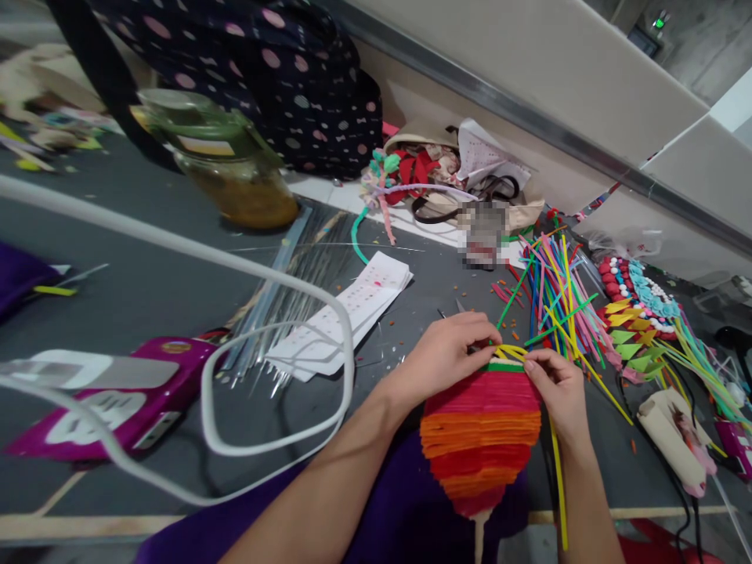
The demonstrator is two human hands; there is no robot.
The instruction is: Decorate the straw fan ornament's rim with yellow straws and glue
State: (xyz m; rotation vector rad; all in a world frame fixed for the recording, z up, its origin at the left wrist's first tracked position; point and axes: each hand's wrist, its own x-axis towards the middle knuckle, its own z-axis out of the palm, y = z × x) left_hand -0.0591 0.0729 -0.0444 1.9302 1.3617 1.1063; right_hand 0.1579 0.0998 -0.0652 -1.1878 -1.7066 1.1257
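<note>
With the left hand point(446, 352) and right hand point(558, 388) both pinched on the yellow strip point(510, 352), seat it flat against the woven piece point(480, 439) top edge, keeping tension even.

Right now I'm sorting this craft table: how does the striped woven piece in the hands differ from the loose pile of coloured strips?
The woven piece is packed into tight red and orange bands; the loose strips lie scattered and crossing. The left hand and right hand hold the woven piece at its top edge; the strips rest untouched on the table. The woven piece is mostly red-orange; the strips also include blue and pink. Both show bright colours.
</note>
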